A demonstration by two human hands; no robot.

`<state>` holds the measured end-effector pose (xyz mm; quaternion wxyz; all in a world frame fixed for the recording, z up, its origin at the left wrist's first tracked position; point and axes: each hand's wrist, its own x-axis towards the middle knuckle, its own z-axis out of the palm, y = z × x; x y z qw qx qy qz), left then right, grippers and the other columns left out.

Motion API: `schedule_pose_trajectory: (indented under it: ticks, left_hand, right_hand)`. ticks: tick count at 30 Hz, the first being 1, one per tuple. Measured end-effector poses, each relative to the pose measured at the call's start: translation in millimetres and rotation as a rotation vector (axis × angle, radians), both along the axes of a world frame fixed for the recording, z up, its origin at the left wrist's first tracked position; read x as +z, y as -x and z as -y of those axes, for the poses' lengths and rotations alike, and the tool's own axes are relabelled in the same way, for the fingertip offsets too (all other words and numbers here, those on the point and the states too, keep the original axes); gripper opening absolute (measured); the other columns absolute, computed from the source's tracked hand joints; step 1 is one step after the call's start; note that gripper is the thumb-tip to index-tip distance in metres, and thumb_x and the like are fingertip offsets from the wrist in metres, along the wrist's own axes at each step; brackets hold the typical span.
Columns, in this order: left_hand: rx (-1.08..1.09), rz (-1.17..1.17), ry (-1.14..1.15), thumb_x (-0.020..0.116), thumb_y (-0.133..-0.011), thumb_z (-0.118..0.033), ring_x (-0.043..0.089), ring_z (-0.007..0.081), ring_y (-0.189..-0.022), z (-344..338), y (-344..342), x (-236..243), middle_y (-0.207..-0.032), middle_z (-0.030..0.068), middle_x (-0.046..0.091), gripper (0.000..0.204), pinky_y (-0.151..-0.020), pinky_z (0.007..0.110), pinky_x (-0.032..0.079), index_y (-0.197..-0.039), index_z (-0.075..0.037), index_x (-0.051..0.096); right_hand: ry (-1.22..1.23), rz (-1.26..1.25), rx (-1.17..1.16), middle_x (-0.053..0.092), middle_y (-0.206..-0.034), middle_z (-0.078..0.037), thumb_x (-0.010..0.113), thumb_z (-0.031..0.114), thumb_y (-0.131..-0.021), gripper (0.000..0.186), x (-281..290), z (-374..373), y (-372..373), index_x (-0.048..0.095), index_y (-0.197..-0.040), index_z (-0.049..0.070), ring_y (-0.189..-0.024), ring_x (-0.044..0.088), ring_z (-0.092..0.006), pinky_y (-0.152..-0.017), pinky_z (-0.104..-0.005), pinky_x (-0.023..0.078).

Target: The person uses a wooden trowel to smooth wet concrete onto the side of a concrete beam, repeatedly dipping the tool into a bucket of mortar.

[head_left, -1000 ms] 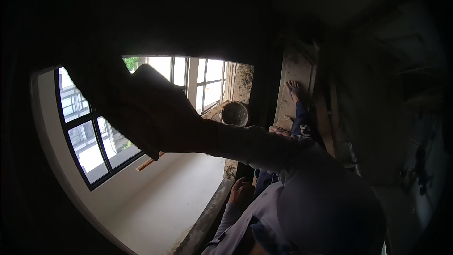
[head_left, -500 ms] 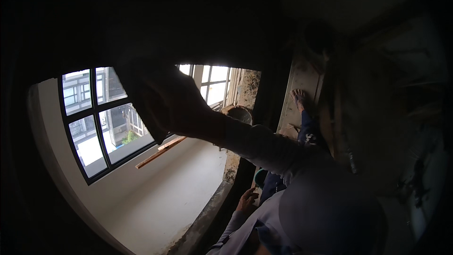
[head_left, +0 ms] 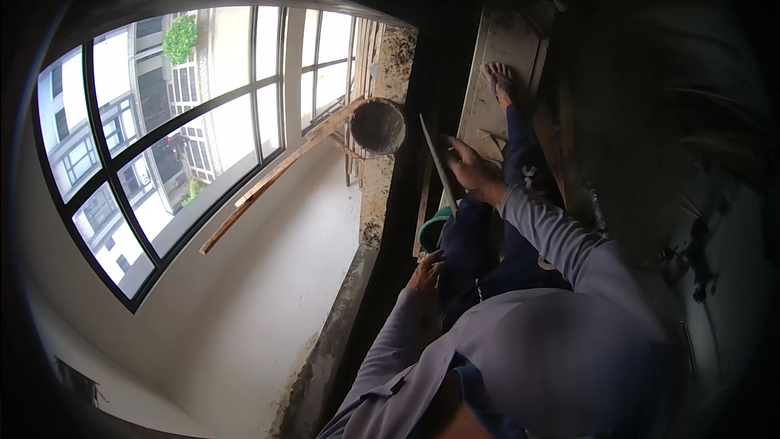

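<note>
My right hand (head_left: 474, 171) is closed around a thin, flat plastering trowel (head_left: 439, 164), seen nearly edge-on, its long grey edge tilted over my knee. Lower and to the left, my left hand (head_left: 426, 271) has its fingers curled beside my thigh. Just beyond those fingers sits a green bucket (head_left: 434, 230), partly hidden by my leg. What the left fingers hold, if anything, is too dark to make out. My bare foot (head_left: 498, 81) rests on a wooden plank (head_left: 481, 106).
A dark round bucket (head_left: 378, 126) stands at the rough wall edge (head_left: 371, 215) to the left. Wooden strips (head_left: 262, 184) lie along the sill under the black-framed windows (head_left: 183, 118). A pale wall (head_left: 268, 293) is below them. Dim clutter fills the right side.
My right hand has come down from high in front of the windows to beside my knee, bringing the trowel along. The view has shifted, and the left hand's fingers look more curled.
</note>
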<state>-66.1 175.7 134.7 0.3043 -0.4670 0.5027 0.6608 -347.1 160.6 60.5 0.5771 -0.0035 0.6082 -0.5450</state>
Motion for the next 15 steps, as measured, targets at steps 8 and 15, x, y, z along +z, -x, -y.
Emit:
schedule_pose_trajectory:
  ticks: [8,15]
  left_hand:
    - [0.768,0.174,0.037,0.056,-0.084,-0.019,0.060,0.0179,-0.085,118,6,-158,-0.100,0.0085,0.060,0.042,-0.072,0.029,0.048,-0.121,-0.004,0.045]
    - [0.720,0.505,0.403,0.057,-0.081,-0.026,0.052,0.0191,-0.075,230,-55,-353,-0.093,0.0048,0.053,0.030,-0.065,0.035,0.043,-0.104,-0.008,0.049]
  right_hand:
    - [0.015,0.846,-0.521,0.059,-0.086,-0.009,0.038,0.022,-0.091,0.028,-65,-85,-17,0.052,-0.101,0.000,-0.070,0.060,-0.0160,-0.058,-0.0288,0.052]
    - [-0.369,0.449,-0.112,0.058,-0.100,-0.008,0.036,0.023,-0.093,0.033,-86,-115,-11,0.051,-0.112,0.001,-0.088,0.054,-0.0144,-0.076,-0.0293,0.044]
